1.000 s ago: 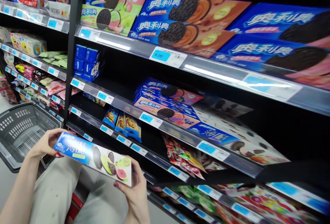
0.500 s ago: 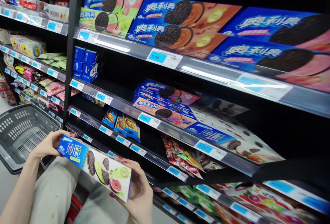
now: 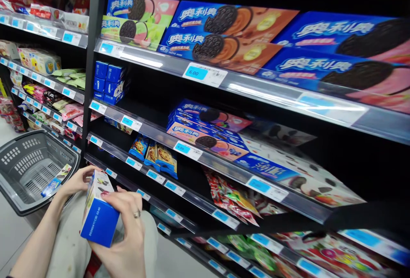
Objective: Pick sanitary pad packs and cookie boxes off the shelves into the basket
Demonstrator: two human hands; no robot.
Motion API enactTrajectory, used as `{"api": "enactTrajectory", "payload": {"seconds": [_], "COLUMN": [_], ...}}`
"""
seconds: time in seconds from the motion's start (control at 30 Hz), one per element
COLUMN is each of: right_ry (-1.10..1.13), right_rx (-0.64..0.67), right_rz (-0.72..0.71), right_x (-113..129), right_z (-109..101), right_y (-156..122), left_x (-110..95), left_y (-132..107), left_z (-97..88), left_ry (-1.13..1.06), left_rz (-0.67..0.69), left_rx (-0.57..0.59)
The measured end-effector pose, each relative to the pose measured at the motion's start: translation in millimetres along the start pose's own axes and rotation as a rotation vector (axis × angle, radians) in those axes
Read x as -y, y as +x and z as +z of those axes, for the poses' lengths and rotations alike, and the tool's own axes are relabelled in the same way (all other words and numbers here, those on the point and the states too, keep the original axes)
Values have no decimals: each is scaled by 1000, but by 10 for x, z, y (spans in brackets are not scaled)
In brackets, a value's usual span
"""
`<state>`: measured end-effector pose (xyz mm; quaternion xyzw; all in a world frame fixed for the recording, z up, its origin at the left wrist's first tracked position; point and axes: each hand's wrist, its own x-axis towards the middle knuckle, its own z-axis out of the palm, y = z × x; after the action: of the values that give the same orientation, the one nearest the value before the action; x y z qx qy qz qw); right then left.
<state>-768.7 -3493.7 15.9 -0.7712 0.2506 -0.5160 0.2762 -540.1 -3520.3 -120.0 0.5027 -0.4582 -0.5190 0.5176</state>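
Observation:
A cookie box [image 3: 100,222] is between my two hands above my lap, its blue end with a printed code turned towards me. My right hand [image 3: 130,220] wraps round this near end, thumb below and fingers on top; a ring shows on one finger. At the far end, my left hand [image 3: 83,179] has curled fingers against the box, partly hidden behind it. Left of my knees stands a grey shopping basket [image 3: 19,192]. Inside it lies a blue and white cookie box [image 3: 56,182].
Black shelving fills the right side. Oreo boxes [image 3: 218,34] line the upper shelf, more cookie boxes [image 3: 205,135] the shelf below. Snack bags [image 3: 230,197] lie lower down. A shelf post [image 3: 92,56] separates the left bay. Price rails [image 3: 153,175] jut out near my hands.
The cookie box has swung from broadside to end-on and shifted left. My right hand moved left with it. The cookie box in the basket has come into view.

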Motion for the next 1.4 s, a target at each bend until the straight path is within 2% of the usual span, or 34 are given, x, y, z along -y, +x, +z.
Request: {"api": "enactTrajectory", "payload": {"seconds": [0.1,0.23,0.43,0.5,0.6,0.77,0.9,1.07,1.17,1.23,1.33,1.4], "right_ry": [25,63,263,351,465,581,514,489,544,599,597,530], "right_rx": [-30,-154,-192,-211,-261,-315,-302,-299,-250,-230,-232,-239], "right_rz": [10,93,297,360,398,378,384,424,377,416,549,517], "right_x": [-35,-148,-306,-403,-621,-1018,-1200,-1229,-1157,-1084,-996,-981], "right_z": [50,64,-170,-239,-304,-401,-481,-559,-615,-649,-685,-697], "right_y": [-49,-162,-209,-210,-246,-412,-539,-607,-643,-677,-727,-743], "left_x": [14,94,135,72,-79,-350,-521,-704,-795,-860,-969,-1028], "left_y": [-2,-2,-113,-159,-220,-306,-331,-363,-416,-461,-523,-561], "left_z": [-21,-88,-310,-373,-409,-332,-217,-67,-31,-26,-26,-30], "left_ry": [-25,-119,-395,-420,-337,-193,-179,-274,-282,-260,-190,-106], "left_rz": [-5,0,36,74,143,259,285,226,165,153,213,277], "left_rx": [-14,3,-109,-188,-268,-196,-135,-75,-64,-71,-79,-83]}}
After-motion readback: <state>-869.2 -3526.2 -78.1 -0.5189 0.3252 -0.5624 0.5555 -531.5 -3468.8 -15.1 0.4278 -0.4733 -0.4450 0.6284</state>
